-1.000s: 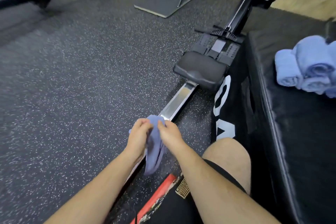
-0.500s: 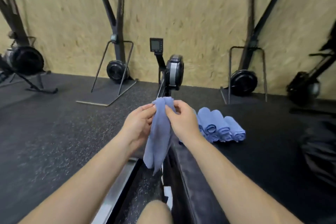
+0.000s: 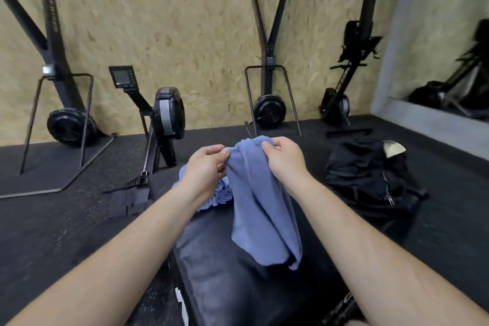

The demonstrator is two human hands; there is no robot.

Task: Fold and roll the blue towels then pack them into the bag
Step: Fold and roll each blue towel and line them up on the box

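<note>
Soft, even, rather dim light falls from above and casts no hard shadows. The chipboard wall across the upper frame is brightest. The dark floor and black padded box swallow detail, and the box shows a faint sheen at lower centre. Wide-angle distortion bows the upright machines near the edges. Everything is slightly soft. The blue towel shows folds but no weave, and the bag at right is murky.
</note>
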